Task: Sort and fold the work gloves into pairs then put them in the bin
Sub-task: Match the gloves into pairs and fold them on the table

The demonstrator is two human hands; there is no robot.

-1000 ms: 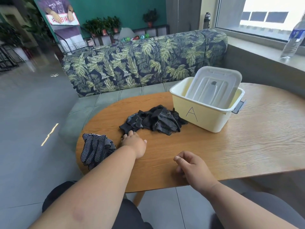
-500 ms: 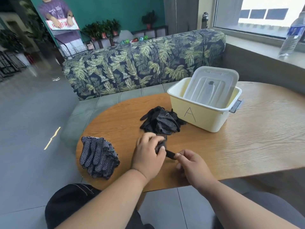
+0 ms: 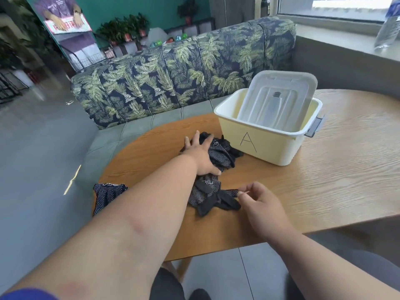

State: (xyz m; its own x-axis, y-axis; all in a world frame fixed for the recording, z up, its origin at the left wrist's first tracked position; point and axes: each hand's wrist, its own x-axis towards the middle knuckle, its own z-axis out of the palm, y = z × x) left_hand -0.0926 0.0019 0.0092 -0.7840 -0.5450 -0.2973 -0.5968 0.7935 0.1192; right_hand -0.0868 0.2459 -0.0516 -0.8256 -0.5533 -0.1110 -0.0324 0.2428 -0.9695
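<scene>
2 hands (image 3: pixel 200 156) (image 3: pixel 258 201) at work: left flat, fingers spread, pressing the far glove heap (image 3: pixel 223 153) beside the bin (image 3: pixel 262 146). Right nearer, pinching a fingertip of the near glove (image 3: pixel 208 194), lying leftward from it.

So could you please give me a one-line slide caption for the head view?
Left hand on the glove pile, right hand pinching a glove, beside bin.

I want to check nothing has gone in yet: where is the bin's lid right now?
In the head view, the lid stands tilted inside the yellow bin marked A, on the table's far right, beyond the glove pile.
</scene>
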